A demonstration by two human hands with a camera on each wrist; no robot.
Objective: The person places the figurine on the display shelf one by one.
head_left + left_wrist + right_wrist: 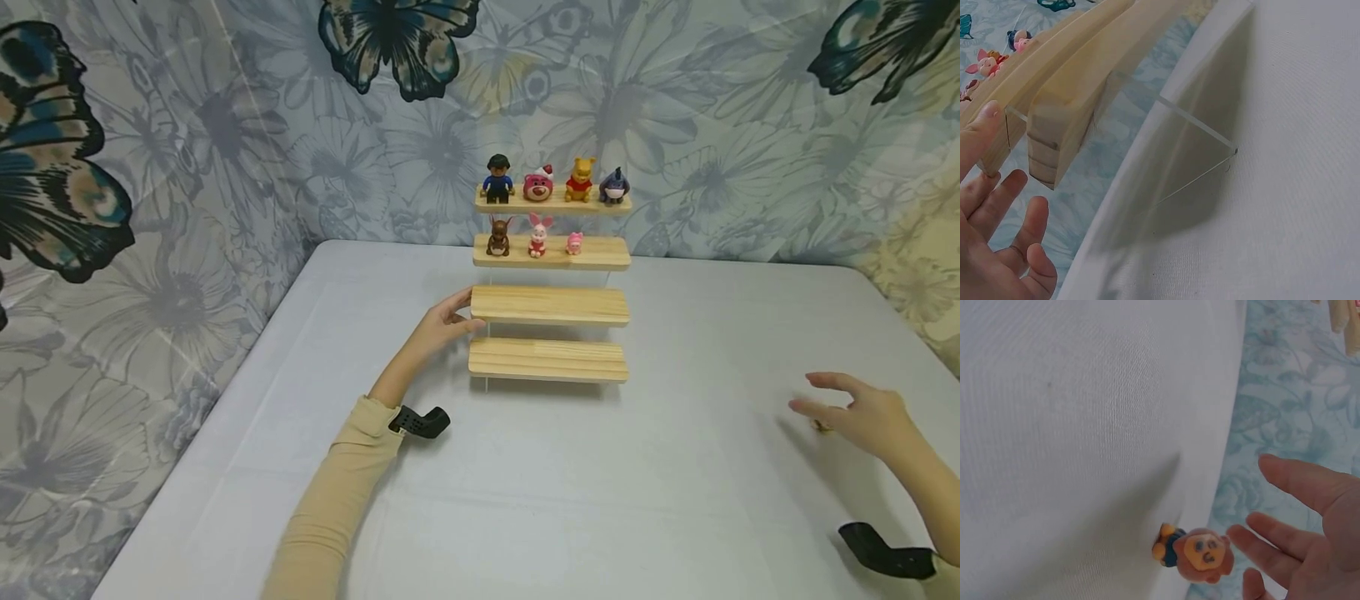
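A four-tier wooden display stand (pixel 550 360) with clear supports stands on the white table. My left hand (pixel 447 323) pinches the left end of its second tier from the bottom; in the left wrist view the thumb (pixel 988 115) lies on one side of the board and fingers on the other. At the far right, my right hand (pixel 862 417) is held with fingers spread and nothing between them. Close by its fingers a small figurine (pixel 1204 553) with a brown head, yellow face and dark blue top sits on the table; the hand mostly hides it in the head view.
The stand's top tier holds a dark-haired figure (pixel 497 179), a pink bear (pixel 538 185), a yellow bear (pixel 579 180) and a grey-blue donkey (pixel 614 187). Below are a brown figure (pixel 498 238), a pink piglet (pixel 537 237) and a smaller pink figure (pixel 574 242). Patterned cloth (pixel 442 158) hangs behind.
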